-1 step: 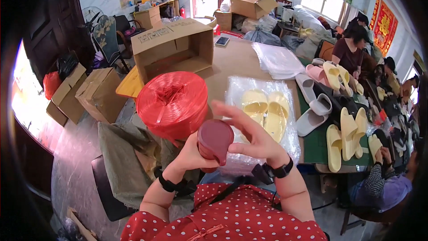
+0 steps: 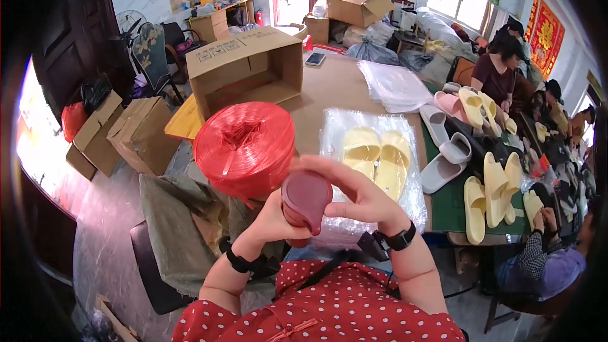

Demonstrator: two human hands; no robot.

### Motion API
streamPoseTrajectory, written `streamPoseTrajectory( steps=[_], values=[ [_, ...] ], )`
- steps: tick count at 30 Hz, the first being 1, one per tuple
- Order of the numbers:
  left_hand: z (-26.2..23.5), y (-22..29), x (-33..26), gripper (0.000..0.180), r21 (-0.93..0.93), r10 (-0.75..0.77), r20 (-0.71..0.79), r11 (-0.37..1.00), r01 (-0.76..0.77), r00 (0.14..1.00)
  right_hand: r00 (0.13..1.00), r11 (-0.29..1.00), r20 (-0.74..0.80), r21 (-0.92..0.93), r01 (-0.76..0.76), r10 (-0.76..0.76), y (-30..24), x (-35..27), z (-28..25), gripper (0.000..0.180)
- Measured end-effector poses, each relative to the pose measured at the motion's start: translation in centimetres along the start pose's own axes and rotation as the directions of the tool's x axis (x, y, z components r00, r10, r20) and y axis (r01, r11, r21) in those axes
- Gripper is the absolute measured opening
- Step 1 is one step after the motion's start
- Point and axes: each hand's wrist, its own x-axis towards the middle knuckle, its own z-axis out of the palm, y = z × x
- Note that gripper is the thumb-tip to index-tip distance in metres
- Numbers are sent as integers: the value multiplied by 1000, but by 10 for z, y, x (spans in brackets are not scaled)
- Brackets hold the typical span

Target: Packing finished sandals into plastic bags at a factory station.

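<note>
My left hand [image 2: 272,220] is wrapped round a dark red cup with a spouted lid [image 2: 306,195], held above the near edge of the table. Its lower part is mostly hidden by the lid and my fingers. Curving round the lid's far and right sides is my right hand [image 2: 354,190], fingers stretched and apart from the thumb. Whether it touches the lid I cannot tell. Beyond that hand, a pair of pale yellow slippers [image 2: 394,158] lies on clear plastic bags [image 2: 329,133]. A big roll of red plastic twine [image 2: 244,142] stands left of the cup.
An open cardboard box [image 2: 247,41] lies on its side behind the twine, with a phone [image 2: 315,59] to its right. Plastic sheets [image 2: 392,85] and loose slippers [image 2: 497,190] cover the right side. Co-workers, including a person in dark red [image 2: 497,76], are there too.
My right hand has moved left and nearer, its fingers coming down from above the lid's far side to close beside it. My left hand and the cup have hardly moved.
</note>
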Motion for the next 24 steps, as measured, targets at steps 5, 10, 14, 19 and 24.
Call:
streamPoseTrajectory(
  steps=[5,10,14,19,24],
  values=[
    [16,-5,2,83,133,33,-101,991,-19,994,999,944,-16,-330,-33,29,4,-2,8,71],
    [17,-7,10,75,268,147,-148,958,-104,978,976,867,-211,-496,-53,-61,12,-10,19,86],
    [16,14,11,78,107,104,131,987,-119,986,999,980,16,-193,48,-45,6,-3,-1,105],
    [27,23,6,80,-109,-73,269,988,105,960,977,995,204,67,-72,57,7,-15,-5,92],
    [41,0,19,71,189,37,-130,982,-12,991,935,937,-332,-350,-2,-122,18,-24,23,64]
  ],
)
